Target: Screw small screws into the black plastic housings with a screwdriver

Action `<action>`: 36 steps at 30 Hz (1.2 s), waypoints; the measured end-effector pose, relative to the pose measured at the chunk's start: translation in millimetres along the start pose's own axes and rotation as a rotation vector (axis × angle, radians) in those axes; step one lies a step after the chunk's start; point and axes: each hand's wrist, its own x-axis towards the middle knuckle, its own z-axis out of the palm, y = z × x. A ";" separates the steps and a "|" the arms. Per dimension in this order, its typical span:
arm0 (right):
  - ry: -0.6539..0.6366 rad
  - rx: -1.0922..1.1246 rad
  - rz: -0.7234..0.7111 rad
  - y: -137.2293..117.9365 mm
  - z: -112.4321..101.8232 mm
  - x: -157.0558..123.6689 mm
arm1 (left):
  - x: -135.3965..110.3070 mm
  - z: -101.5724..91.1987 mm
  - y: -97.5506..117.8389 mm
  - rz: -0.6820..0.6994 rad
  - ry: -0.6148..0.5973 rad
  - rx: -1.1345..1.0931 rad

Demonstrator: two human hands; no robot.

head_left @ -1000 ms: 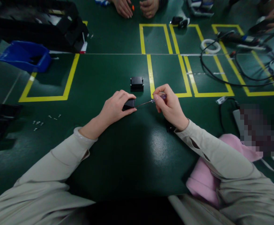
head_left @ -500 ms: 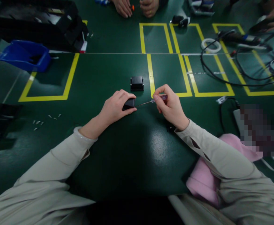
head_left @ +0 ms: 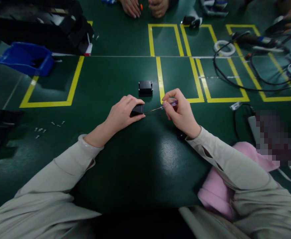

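My left hand (head_left: 121,113) is closed around a small black plastic block (head_left: 137,110) and steadies it on the green table. Between the thumb and fingers of my right hand (head_left: 179,111) is a screwdriver (head_left: 171,104) with a purplish clear handle. Its thin shaft points left, and the tip meets the near right corner of the block, where a small screw seems to sit. Just beyond my hands stands a second black block (head_left: 145,88) with screws at its sides. Several loose screws (head_left: 40,130) lie to the left of my left forearm.
A blue bin (head_left: 27,59) and a large black crate (head_left: 40,26) stand at the back left. Black parts (head_left: 1,129) lie at the left edge. Cables (head_left: 254,88) and a tape roll (head_left: 224,48) are right. Pink cloth (head_left: 217,192) lies under my right arm. Another person's hands (head_left: 145,7) are opposite.
My right fingers have shifted very slightly on the screwdriver handle. The block and my left hand look unchanged.
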 end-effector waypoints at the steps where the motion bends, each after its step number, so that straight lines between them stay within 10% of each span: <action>1: 0.004 -0.002 -0.002 -0.1 -0.1 0.1 | 0.1 0.1 0.0 -0.001 -0.002 -0.002; 36: 0.010 0.012 0.005 0.5 -0.6 0.4 | 0.5 -2.7 1.3 -0.016 -0.018 0.021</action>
